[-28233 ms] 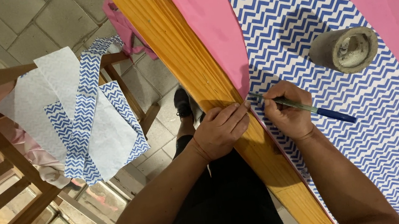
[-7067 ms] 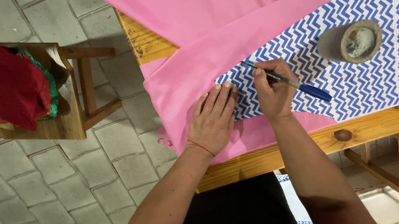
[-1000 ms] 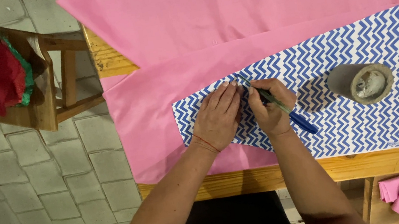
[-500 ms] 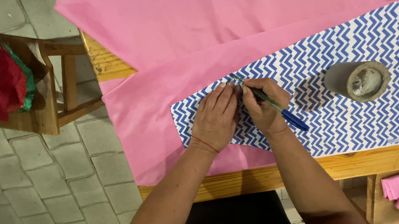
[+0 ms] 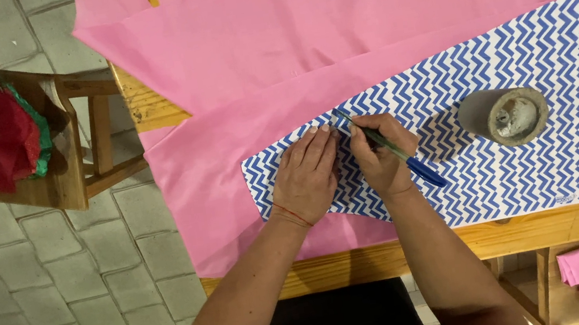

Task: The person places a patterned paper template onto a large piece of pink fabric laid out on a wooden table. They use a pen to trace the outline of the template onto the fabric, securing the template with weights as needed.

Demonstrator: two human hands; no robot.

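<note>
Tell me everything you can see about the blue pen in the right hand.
The slim blue pen looks like plastic, with a greenish barrel and a darker blue cap end pointing lower right. It lies tilted, its tip at the upper edge of the blue-and-white zigzag paper pattern. The right hand grips it; the left hand presses flat beside it.

My left hand (image 5: 309, 176) lies flat, palm down, with its fingers (image 5: 317, 143) close together and pointing toward 1 o'clock. A thin red thread goes around this wrist. My left forearm comes in from 7 o'clock, bare. My right hand (image 5: 380, 159) is just beside the left one, at its 3 o'clock side, almost touching it. Its fingers (image 5: 364, 128) are curled and pinched in a writing grip, knuckles up. My right forearm comes in from 5 o'clock, also bare. Both wrists are low and nearly straight.
</note>
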